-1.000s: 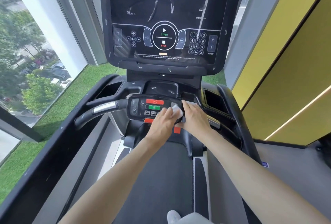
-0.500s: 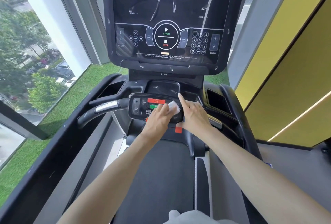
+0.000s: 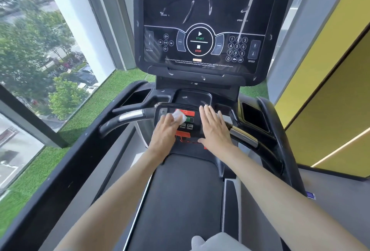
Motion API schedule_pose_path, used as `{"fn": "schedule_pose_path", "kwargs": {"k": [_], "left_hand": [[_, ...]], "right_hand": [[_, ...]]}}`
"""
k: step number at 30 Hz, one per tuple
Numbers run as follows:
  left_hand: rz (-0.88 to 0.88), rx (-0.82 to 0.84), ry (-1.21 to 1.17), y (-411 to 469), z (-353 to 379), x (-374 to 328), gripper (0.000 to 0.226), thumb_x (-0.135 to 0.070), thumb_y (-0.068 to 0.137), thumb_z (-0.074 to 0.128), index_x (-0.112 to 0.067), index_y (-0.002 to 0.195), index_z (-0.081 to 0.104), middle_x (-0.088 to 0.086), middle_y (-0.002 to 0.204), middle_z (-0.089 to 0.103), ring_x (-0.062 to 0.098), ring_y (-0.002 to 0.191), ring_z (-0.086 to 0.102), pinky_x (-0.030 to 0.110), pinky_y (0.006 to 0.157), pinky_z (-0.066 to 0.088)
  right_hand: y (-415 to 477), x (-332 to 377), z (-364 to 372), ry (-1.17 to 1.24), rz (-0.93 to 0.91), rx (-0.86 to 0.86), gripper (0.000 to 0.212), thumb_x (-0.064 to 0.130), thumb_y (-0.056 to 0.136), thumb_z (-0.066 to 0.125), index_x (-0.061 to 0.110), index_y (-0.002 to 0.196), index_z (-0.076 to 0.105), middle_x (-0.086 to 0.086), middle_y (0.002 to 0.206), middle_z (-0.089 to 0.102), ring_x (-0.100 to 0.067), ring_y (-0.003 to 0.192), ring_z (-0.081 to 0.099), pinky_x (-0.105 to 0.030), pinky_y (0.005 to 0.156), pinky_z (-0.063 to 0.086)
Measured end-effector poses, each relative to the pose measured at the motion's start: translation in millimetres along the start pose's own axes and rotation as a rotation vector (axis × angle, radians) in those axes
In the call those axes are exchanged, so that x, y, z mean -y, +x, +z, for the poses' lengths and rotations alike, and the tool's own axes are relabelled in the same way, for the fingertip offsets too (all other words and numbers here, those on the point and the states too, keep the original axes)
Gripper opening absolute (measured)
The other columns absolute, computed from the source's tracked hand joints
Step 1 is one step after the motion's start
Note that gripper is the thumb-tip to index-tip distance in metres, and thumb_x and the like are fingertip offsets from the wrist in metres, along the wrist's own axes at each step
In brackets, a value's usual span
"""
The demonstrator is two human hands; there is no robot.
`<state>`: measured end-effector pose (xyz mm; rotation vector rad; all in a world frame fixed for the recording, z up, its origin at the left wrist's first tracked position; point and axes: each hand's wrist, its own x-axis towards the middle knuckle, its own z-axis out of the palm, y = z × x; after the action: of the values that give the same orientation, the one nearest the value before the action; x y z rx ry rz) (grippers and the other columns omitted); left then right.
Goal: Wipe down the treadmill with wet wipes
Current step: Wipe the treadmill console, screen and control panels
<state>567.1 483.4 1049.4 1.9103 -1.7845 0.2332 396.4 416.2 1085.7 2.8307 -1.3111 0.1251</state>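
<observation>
The black treadmill has a large console screen (image 3: 206,24) and a small control panel (image 3: 188,124) with red and green buttons between the handlebars. My left hand (image 3: 165,131) presses a folded white wet wipe (image 3: 179,115) onto the panel's upper left, over the red and green buttons, with fingers laid fairly flat. My right hand (image 3: 214,128) rests flat on the panel's right side, fingers straight and pointing at the console. A gap of bare panel separates the hands. Streaks and smudges mark the screen.
Chrome-banded handlebars stick out left (image 3: 130,116) and right (image 3: 242,132) of the panel. Cup holders (image 3: 253,116) flank the console base. The dark belt (image 3: 186,200) runs below my arms. A window (image 3: 40,50) and green turf lie left, a yellow wall (image 3: 330,90) right.
My left hand has slid the wipe leftward across the small panel. My right hand has let go of the wipe's edge and now lies flat, apart from the left.
</observation>
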Motion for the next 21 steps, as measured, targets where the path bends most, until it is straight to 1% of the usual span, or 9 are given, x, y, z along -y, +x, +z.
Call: {"fn": "schedule_pose_path", "kwargs": {"k": [3,5,6,9,10,15,17,20,21], "left_hand": [[-0.346,-0.083,-0.054,1,-3,13,0.052,0.012,0.067,0.062,-0.019,0.109,0.055,-0.001,0.086,0.034,0.019,0.081,0.033,0.028,0.063,0.036],[-0.405,-0.066,-0.072,3,0,-4,0.056,0.019,0.063,0.055,-0.013,0.108,0.058,0.001,0.086,0.034,0.02,0.082,0.033,0.032,0.064,0.041],[-0.346,-0.034,-0.077,2,1,-14,0.06,0.021,0.06,0.05,-0.012,0.109,0.058,0.003,0.086,0.036,0.022,0.081,0.035,0.034,0.064,0.042],[0.014,0.027,-0.017,-1,2,-19,0.07,0.018,0.053,0.043,-0.014,0.115,0.052,0.004,0.088,0.035,0.026,0.072,0.037,0.034,0.054,0.037],[0.055,0.036,-0.005,1,-1,-8,0.071,0.018,0.054,0.044,-0.014,0.117,0.05,0.003,0.09,0.034,0.025,0.072,0.037,0.033,0.054,0.037],[-0.34,-0.001,0.012,9,-7,12,0.059,0.02,0.066,0.055,-0.003,0.12,0.053,0.014,0.095,0.045,0.028,0.086,0.042,0.045,0.064,0.049],[-0.238,0.06,-0.005,8,-1,-6,0.059,0.016,0.068,0.048,-0.004,0.123,0.054,0.014,0.097,0.048,0.028,0.086,0.042,0.041,0.065,0.047],[0.09,0.128,0.014,6,0,-15,0.064,0.008,0.065,0.03,-0.009,0.12,0.059,0.009,0.087,0.045,0.023,0.078,0.038,0.031,0.053,0.038],[0.114,0.116,0.008,7,-3,-6,0.066,0.006,0.064,0.026,-0.01,0.12,0.059,0.009,0.086,0.044,0.023,0.077,0.038,0.031,0.051,0.037]], "right_hand": [[0,2,-2,0.015,0.001,-0.006,0.109,0.034,0.082,0.072,0.004,0.15,-0.008,-0.015,0.158,0.002,-0.029,0.147,-0.001,-0.035,0.117,-0.003],[-1,4,-1,0.048,0.012,-0.009,0.107,0.029,0.083,0.071,0.004,0.15,-0.008,-0.014,0.159,0.001,-0.028,0.147,-0.002,-0.033,0.118,-0.001],[-1,4,-1,0.063,0.018,-0.011,0.106,0.026,0.084,0.071,0.004,0.15,-0.009,-0.014,0.159,0.0,-0.027,0.147,-0.003,-0.032,0.118,-0.001],[-1,4,0,0.07,0.018,-0.009,0.104,0.025,0.086,0.069,0.004,0.149,-0.011,-0.014,0.159,-0.003,-0.026,0.147,-0.005,-0.03,0.118,-0.001],[-1,4,-1,0.068,0.017,-0.003,0.105,0.026,0.086,0.069,0.003,0.149,-0.011,-0.014,0.159,-0.003,-0.026,0.147,-0.006,-0.031,0.118,-0.001],[-1,7,-4,0.07,0.033,0.002,0.105,0.027,0.085,0.07,0.005,0.149,-0.011,-0.013,0.159,-0.003,-0.026,0.147,-0.005,-0.031,0.117,-0.002],[-1,7,-3,0.073,0.033,-0.001,0.105,0.027,0.085,0.069,0.004,0.149,-0.011,-0.014,0.159,-0.003,-0.026,0.147,-0.005,-0.031,0.118,-0.001],[-2,8,-3,0.071,0.031,-0.003,0.105,0.028,0.086,0.069,0.003,0.149,-0.011,-0.014,0.159,-0.003,-0.026,0.147,-0.005,-0.031,0.119,0.0],[-2,8,-4,0.072,0.03,-0.002,0.105,0.028,0.085,0.069,0.003,0.149,-0.011,-0.013,0.159,-0.003,-0.026,0.147,-0.005,-0.031,0.119,0.0]]}}
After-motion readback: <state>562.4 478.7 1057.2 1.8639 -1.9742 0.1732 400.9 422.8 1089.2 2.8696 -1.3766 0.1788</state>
